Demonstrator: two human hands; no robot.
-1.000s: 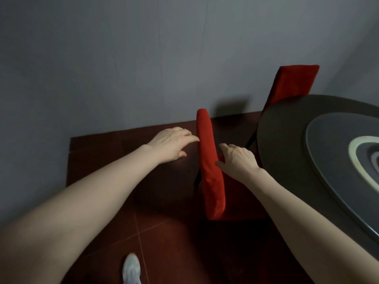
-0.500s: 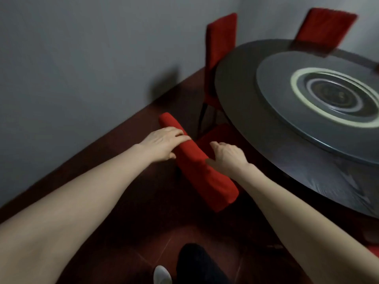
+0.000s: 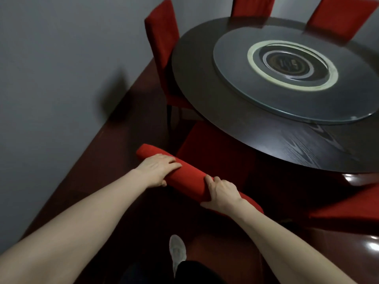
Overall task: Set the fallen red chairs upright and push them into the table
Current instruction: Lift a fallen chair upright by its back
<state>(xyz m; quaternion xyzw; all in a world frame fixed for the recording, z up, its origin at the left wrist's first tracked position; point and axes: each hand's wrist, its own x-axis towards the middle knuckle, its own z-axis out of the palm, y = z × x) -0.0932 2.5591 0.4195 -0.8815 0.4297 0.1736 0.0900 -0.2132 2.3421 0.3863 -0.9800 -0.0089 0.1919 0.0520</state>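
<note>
- A person stands on the near side of the round table (image 3: 196, 83) and holds a red chair (image 3: 188, 179) by the top of its back.
- The red chair stands up on its legs. Its seat is right at the near edge of the table, and the front of the seat goes under that edge.
- The left hand (image 3: 158, 169) is on the end of the chair back that pokes out past the left of the table. Its fingers lie over the top and its thumb is tucked below, so it grips the back.
- The right hand (image 3: 221, 191) is on the same chair back, nearer the table's near edge. It is curled round the padded top, with the thumb up on the red cloth.
- A big glass disc (image 3: 235, 89) sits flat on the middle of the table.
- A side chair (image 3: 162, 37) stands tall on the left side of the table, pushed close in.
- A far chair (image 3: 253, 6) and a corner chair (image 3: 340, 15) stand behind the table, touching its far edge.
- A low red chair part (image 3: 348, 208) shows near the right side of the table. I cannot tell how it stands.
- A pale shoe (image 3: 177, 251) is on the dark floor (image 3: 123, 130), well back from the table.
</note>
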